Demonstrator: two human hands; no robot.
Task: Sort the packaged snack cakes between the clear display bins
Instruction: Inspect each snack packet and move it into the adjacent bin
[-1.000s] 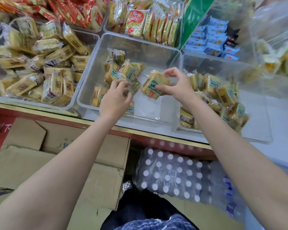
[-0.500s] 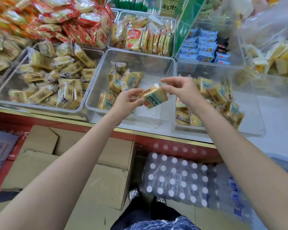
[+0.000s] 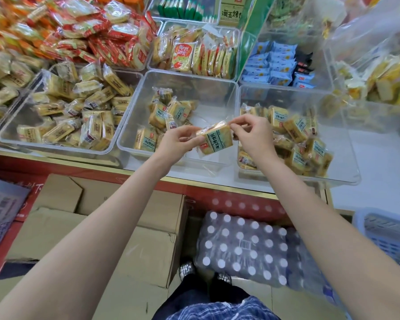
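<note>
Both grips pinch one snack cake (image 3: 215, 139) | left hand (image 3: 179, 140), right hand (image 3: 252, 133) | above middle bin (image 3: 129, 144)

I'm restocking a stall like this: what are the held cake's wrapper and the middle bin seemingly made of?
Held yellow snack cake's clear wrapper: thin glossy plastic film, seemingly; it crinkles and glints. Middle clear display bin: rigid transparent plastic, probably acrylic; see-through walls, rounded shiny rim.

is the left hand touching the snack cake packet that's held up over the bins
Touching. The head view shows the left hand with fingers curled on the packet's left end, while the right hand pinches its top wrapper edge.
</note>
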